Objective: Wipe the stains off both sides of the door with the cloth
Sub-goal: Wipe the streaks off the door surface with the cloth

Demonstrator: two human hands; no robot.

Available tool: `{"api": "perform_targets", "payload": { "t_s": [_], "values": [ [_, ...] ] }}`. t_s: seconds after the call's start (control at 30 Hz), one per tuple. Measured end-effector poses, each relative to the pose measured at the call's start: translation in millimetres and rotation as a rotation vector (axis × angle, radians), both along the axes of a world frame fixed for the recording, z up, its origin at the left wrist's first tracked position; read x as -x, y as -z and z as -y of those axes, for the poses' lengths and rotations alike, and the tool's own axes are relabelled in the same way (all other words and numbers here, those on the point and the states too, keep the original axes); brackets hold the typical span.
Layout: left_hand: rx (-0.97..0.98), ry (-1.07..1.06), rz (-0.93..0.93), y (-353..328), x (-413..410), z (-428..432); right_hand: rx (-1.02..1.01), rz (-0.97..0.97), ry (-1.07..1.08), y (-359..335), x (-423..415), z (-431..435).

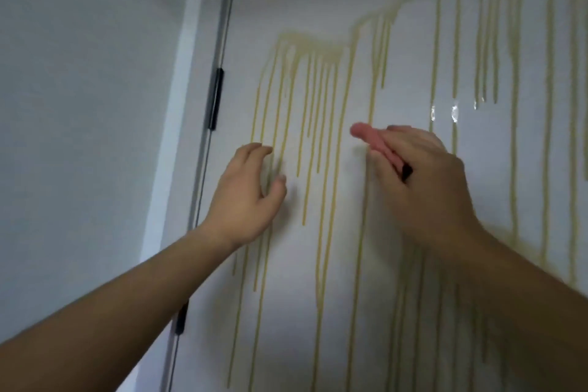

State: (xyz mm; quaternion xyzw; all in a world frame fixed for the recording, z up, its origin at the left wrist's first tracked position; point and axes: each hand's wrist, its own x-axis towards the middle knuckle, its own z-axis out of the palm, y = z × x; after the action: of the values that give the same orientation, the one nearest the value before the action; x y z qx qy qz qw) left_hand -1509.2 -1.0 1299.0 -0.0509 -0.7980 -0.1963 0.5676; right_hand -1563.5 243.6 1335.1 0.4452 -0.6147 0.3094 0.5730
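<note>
Starts wiping yellow drip stains (305, 46) off white smooth door (410, 73), pinching pink folded cloth (372, 140) in right grip (426, 188), left grip (245, 197) loosely spread. Likely needs firm downward strokes.

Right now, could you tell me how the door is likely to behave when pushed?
The door looks rigid, unlikely to flex under the cloth in the right hand. Its glossy highlights suggest a slick surface, so the cloth should glide. It hangs on hinges at its left edge, so a hard push might swing it; no latch is visible.
</note>
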Motion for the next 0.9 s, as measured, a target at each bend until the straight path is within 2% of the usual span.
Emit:
{"api": "perform_targets", "payload": {
  "t_s": [0.2,0.3,0.4,0.47,0.57,0.73,0.9],
  "values": [
    [0.031,-0.033,-0.073,-82,25,68,-0.042,-0.329,0.121,-132,34,105],
    [0.084,0.000,-0.087,-109,46,93,-0.078,-0.370,0.228,-199,49,159],
    [-0.009,0.126,-0.074,-116,67,117,-0.172,-0.376,0.382,-255,53,212],
    [-0.029,0.127,-0.092,-115,82,129,-0.255,-0.311,0.504,-283,52,244],
    [0.042,0.069,-0.138,-113,99,128,-0.339,-0.259,0.643,-309,57,276],
    [0.081,0.024,-0.209,-109,112,128,-0.576,-0.344,0.807,-295,64,286],
    [0.088,0.011,-0.276,-106,119,130,-0.465,-0.320,0.778,-309,54,284]
  ]
}}
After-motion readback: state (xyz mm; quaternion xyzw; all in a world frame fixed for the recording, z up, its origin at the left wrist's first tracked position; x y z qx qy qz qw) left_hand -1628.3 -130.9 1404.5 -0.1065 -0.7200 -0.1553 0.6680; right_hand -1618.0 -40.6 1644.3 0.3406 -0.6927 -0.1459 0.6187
